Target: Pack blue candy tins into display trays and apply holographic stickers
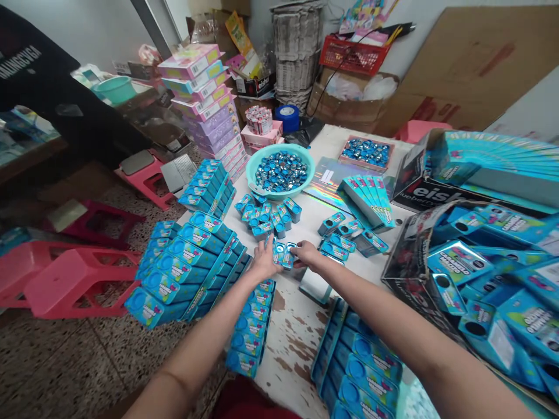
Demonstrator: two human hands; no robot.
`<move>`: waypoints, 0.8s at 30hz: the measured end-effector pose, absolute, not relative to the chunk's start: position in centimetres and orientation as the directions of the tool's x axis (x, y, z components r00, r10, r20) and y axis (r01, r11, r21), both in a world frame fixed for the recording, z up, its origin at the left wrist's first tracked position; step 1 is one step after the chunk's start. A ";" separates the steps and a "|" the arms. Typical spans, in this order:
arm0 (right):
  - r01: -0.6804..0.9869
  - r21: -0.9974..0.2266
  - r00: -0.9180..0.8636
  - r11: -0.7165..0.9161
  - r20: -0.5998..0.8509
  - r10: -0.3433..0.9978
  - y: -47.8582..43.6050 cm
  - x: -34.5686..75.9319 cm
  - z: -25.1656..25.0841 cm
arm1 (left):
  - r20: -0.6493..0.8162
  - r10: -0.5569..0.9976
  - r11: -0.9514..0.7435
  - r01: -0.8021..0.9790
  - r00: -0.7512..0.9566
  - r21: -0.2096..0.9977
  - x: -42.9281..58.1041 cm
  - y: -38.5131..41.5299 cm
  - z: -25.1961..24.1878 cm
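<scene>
Over the middle of the white table, my left hand (263, 262) is closed around the left side of a few small blue boxes (278, 252) standing side by side, each with a round mark on top. From the right, my right hand (304, 254) grips the end blue box (288, 256) with curled fingers; part of its fingertips is hidden. Just beyond my hands stands a cluster of similar blue boxes (276, 220). Behind it is a turquoise basin (250, 169) heaped with small blue and silver round caps. More blue boxes (334, 247) lie right of my right hand.
Banded stacks of blue boxes (187, 262) line the table's left edge; another banded stack (362, 372) is near front right. Open cartons (406, 273) crowd the right side. A tray of caps (365, 152) sits behind. Pink stools (82, 279) and a person in black (56, 87) are left.
</scene>
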State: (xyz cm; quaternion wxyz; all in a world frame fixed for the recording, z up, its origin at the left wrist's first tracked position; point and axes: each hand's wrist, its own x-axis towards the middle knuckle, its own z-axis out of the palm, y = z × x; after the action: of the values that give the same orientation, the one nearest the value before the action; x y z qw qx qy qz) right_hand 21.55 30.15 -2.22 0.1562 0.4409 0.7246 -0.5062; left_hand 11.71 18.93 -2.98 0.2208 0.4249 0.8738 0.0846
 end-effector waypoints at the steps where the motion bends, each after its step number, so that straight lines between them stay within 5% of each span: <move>1: 0.798 -0.594 -0.558 0.101 -0.667 0.494 30.3 21.6 -2.2 | -0.305 0.763 0.647 0.684 -0.571 0.338 12.2 19.1 -3.0; 7: 0.743 -0.631 -0.637 0.221 -0.568 0.521 32.0 22.1 -2.6 | -0.408 0.769 0.618 0.737 -0.493 0.275 12.8 17.7 -1.3; 12: 0.679 -0.682 -0.713 0.271 -0.524 0.466 31.8 22.4 -2.4 | -0.187 0.966 0.183 0.983 -0.178 0.009 11.0 17.2 -1.0; 17: 0.614 -0.736 -0.752 0.285 -0.437 0.493 34.0 24.6 -0.4 | -0.220 0.970 -0.099 0.994 0.107 0.044 10.6 19.6 -2.5; 21: 0.592 -0.782 -0.623 0.197 -0.289 0.727 38.1 29.9 0.3 | -0.254 0.962 -0.082 0.994 0.097 0.070 11.1 21.0 -2.2; 24: 0.705 -0.686 -0.516 0.181 -0.321 0.794 39.8 33.5 -0.5 | -0.235 0.968 -0.069 0.995 0.085 0.077 11.4 21.5 -1.9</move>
State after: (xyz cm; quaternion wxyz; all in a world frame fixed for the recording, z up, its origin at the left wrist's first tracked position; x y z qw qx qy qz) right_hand 33.52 39.81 -0.54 -0.0541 0.4889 0.7664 -0.4130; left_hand 11.42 21.52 -1.89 0.1088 0.7286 0.6736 -0.0604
